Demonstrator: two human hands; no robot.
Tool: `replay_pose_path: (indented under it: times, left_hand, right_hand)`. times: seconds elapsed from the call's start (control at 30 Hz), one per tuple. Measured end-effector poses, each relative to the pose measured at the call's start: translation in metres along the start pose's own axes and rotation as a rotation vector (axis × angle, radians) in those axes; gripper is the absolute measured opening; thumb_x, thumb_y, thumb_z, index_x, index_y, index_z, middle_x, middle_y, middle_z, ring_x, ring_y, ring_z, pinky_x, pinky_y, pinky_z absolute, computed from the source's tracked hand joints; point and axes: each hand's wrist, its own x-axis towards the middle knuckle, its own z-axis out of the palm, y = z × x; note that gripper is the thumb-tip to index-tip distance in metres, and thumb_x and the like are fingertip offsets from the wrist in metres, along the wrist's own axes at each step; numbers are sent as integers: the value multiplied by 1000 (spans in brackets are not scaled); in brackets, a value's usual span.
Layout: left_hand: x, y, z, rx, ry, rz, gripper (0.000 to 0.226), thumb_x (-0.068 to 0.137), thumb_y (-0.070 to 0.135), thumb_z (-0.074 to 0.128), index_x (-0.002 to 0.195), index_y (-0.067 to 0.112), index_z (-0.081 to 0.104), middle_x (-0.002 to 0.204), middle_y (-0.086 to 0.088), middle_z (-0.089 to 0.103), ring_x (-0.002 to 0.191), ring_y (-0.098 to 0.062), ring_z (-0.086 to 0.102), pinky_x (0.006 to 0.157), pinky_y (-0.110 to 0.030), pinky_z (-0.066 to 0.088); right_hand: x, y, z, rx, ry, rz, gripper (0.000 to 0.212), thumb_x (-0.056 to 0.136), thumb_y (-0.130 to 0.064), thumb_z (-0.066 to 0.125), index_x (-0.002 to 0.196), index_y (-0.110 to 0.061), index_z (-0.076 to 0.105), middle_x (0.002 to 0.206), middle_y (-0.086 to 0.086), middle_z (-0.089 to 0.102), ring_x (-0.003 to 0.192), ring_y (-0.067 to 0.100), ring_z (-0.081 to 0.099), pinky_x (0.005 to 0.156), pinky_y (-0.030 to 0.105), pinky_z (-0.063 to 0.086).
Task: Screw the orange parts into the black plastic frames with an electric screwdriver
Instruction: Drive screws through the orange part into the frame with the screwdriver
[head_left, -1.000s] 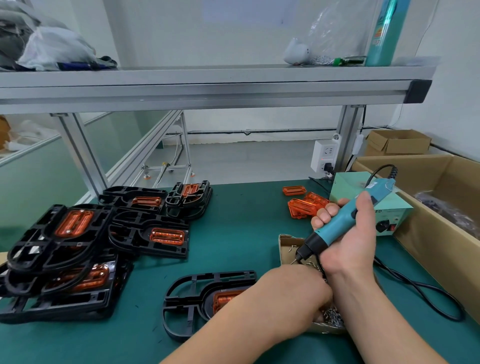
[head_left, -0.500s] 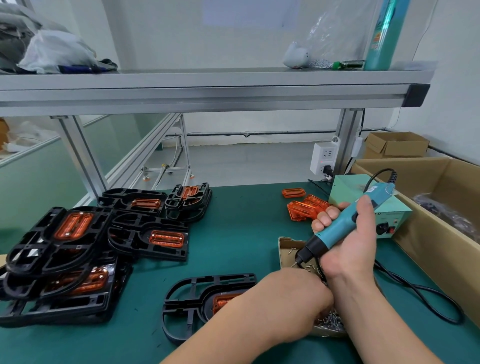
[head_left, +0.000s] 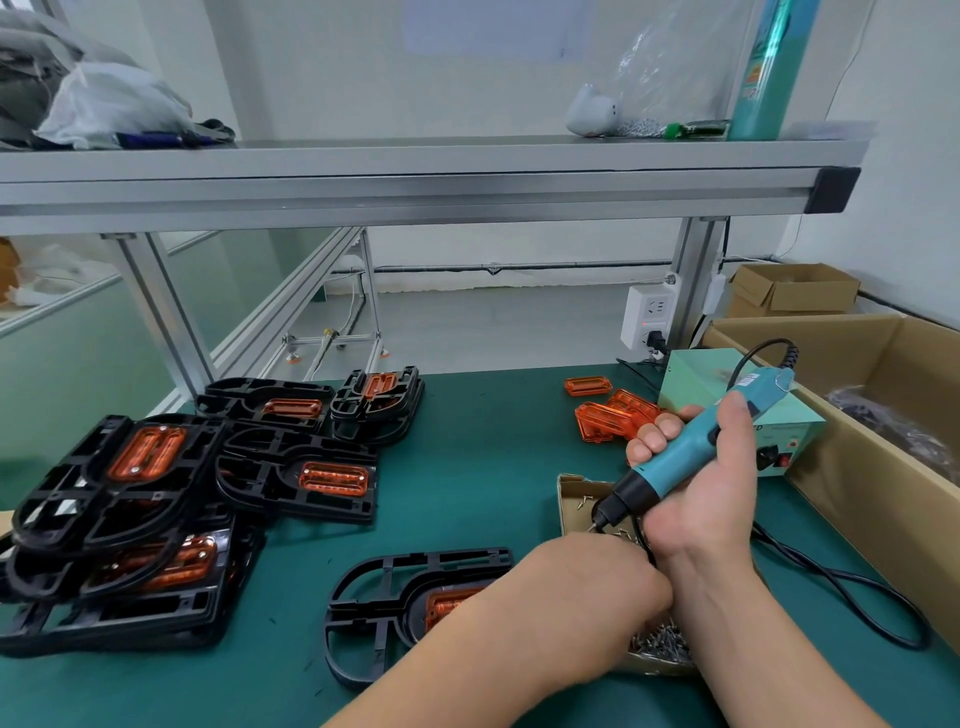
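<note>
Head view: right hand (head_left: 711, 499) wraps electric screwdriver (head_left: 685, 457), bit down over screw box (head_left: 574, 493); left hand (head_left: 587, 587) curled at bit, contents hidden, cannot tell. Black frame (head_left: 384, 597) with orange part (head_left: 447, 603) lies on worktop (head_left: 493, 467) beside left forearm. Risk: screw slips off bit, drops. Readable: only "D" on power box (head_left: 696, 374)

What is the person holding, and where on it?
The right hand grips the electric screwdriver around its teal body's middle. The left hand is at the screw box; whether it holds anything is hidden.
</note>
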Motion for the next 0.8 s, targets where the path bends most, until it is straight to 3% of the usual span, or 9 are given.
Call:
replay_pose_path:
  times: [0.1, 0.43, 0.6, 0.67, 0.8]
  left_hand:
    - [-1, 1, -2, -23, -2, 7, 28, 89, -3, 60, 107, 14, 72, 98, -9, 64, 91, -34, 63, 67, -44, 50]
    - [-4, 1, -8, -131, 33, 0, 31, 89, -3, 60, 108, 19, 73, 102, -6, 63, 95, -31, 60, 65, -36, 37]
    - [-4, -5, -8, -233, 51, -1, 27, 91, 0, 62, 106, 19, 74, 99, 0, 66, 92, -22, 59, 69, -34, 43]
    - [-5, -9, -11, -351, 25, -30, 24, 93, 2, 61, 105, 18, 75, 92, 6, 66, 86, -12, 58, 73, -30, 47]
    - [-10, -16, -20, -768, -55, -219, 21, 97, 13, 58, 100, 24, 75, 67, 18, 65, 64, 5, 60, 62, -9, 47]
  right_hand:
    - [0, 0, 0, -1, 1, 3, 37, 104, -52, 60, 90, -18, 53, 75, 0, 47, 62, 15, 46, 56, 26, 44]
    - [-1, 0, 0, -6, 5, 2, 37, 104, -52, 60, 90, -18, 53, 75, 0, 48, 63, 15, 46, 57, 26, 44]
    - [-1, -1, 0, 6, 41, 0, 37, 105, -52, 59, 89, -19, 52, 74, -1, 47, 63, 15, 45, 57, 27, 43]
    - [-1, -1, 0, 12, 55, 6, 37, 105, -52, 59, 90, -18, 52, 74, -1, 48, 63, 15, 46, 57, 27, 43]
    - [0, 0, 0, 23, 66, 11, 38, 104, -52, 61, 89, -18, 53, 74, -1, 47, 62, 14, 46, 56, 27, 43]
